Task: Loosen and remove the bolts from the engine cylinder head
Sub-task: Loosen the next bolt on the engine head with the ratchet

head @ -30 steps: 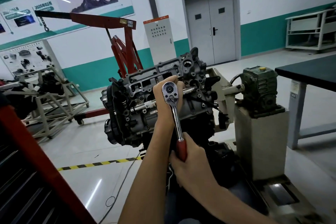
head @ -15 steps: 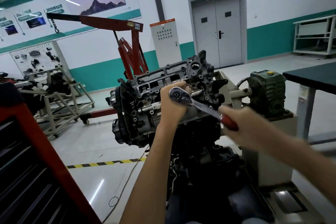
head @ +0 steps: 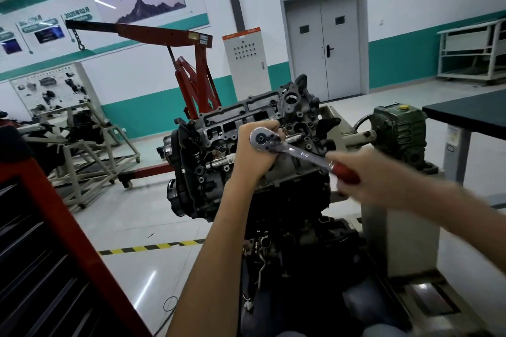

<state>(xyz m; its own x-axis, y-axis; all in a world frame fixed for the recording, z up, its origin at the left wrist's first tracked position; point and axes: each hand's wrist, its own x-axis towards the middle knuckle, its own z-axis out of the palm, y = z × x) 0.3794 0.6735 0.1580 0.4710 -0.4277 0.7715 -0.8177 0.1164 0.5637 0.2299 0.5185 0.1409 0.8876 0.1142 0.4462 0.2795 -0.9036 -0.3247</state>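
Across the workshop floor: we've got pale glossy tiles, a yellow-and-black tape line (head: 153,247), a red engine crane (head: 164,33), and a grey double door (head: 325,44) in the far wall.
Near side: a red tool cabinet (head: 68,230) at lower left, a black-topped table (head: 476,115) at far right.
Stand: a green gearbox (head: 397,128) sits just right of the engine.
Cylinder head: the cylinder head (head: 246,112) is tilted toward us, dead centre.
Ratchet wrench: the ratchet wrench (head: 305,155) has its round head at the cylinder head's face, handle slanting down to the right.
Left hand: our left hand (head: 253,153) curls round behind the ratchet's head, right against the cylinder head.
Right hand: our right hand (head: 383,180), blurred, wraps the red handle, down and right of the cylinder head.
Bolt: hidden under the ratchet's head and left hand; we can't make it out.
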